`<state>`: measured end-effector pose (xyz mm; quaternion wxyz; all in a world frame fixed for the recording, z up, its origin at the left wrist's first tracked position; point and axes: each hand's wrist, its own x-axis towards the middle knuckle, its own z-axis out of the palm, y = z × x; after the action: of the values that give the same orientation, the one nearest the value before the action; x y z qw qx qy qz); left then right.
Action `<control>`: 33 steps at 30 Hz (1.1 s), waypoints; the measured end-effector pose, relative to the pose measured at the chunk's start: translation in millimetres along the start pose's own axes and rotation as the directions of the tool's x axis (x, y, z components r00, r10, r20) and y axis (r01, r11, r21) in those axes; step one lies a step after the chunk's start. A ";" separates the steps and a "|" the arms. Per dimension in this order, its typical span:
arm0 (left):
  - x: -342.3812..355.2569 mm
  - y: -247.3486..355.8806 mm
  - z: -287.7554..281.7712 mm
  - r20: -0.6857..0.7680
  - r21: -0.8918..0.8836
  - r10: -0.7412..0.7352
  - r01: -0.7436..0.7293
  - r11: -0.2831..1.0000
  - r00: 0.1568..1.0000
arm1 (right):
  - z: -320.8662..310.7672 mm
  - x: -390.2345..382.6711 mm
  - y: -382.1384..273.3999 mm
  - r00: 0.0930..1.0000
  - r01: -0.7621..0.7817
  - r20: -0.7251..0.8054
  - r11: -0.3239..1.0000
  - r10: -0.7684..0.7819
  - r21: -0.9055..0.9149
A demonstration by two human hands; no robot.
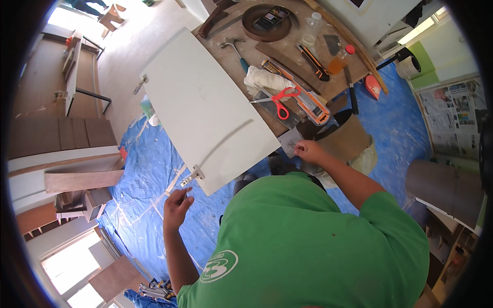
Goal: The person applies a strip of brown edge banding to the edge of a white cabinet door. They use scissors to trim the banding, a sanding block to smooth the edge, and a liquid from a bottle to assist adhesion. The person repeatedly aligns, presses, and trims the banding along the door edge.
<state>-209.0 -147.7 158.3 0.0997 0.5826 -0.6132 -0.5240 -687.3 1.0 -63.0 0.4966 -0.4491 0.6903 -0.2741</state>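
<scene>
A white cabinet door panel point(200, 102) lies across the left of the workbench and juts past its edge. Two metal hinges, a near hinge point(193, 176) and a far hinge point(140, 83), are fixed along its left side. Just below the near hinge is my left hand point(177, 208), its fingers curled in; anything inside them is too small to make out. My right hand point(309, 152) is pinched together beside a small pale clear-looking packet point(290, 141) at the bench's near edge. Whatever its fingertips hold is hidden. Red-handled scissors point(281, 102) rest by the panel's right edge.
On the workbench point(226, 25) lie a claw hammer point(236, 54), a utility knife point(313, 62), an orange-and-grey tool point(310, 106), a crumpled white cloth point(267, 79), bottles and a coiled brown strip point(267, 23). Blue sheeting point(146, 179) covers the floor. Brown boards point(61, 132) stand left.
</scene>
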 end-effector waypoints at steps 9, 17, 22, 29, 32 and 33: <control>92.2 0.7 48.9 -0.367 0.331 0.333 -0.213 0.919 0.869 | -3.3 0.2 0.1 0.999 0.013 -0.051 0.997 -0.017 -0.075; 130.2 10.7 77.3 -0.465 0.335 0.319 -0.169 0.927 0.826 | -4.6 -2.6 13.3 0.989 0.017 -0.144 0.998 -0.027 -0.069; 138.2 1.1 82.8 -0.505 0.322 0.248 -0.086 0.943 0.827 | -5.0 -5.8 17.3 0.993 0.007 -0.115 0.998 -0.014 -0.062; 145.3 -1.6 88.9 -0.537 0.331 0.237 -0.056 0.942 0.809 | -7.9 -5.2 6.5 0.990 0.031 -0.139 0.999 -0.035 -0.028; 149.9 -6.0 90.7 -0.546 0.331 0.225 -0.040 0.943 0.807 | -9.2 -3.2 -2.1 0.985 0.032 -0.167 0.999 -0.034 -0.018; 152.0 -5.8 91.3 -0.552 0.330 0.220 -0.032 0.943 0.804 | -9.7 -1.9 -1.7 0.986 0.035 -0.163 0.999 -0.038 -0.021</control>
<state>-318.2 -222.7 40.3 0.2263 0.6804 -0.6641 -0.2117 -695.6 1.2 -57.3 0.4292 -0.4421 0.7228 -0.3128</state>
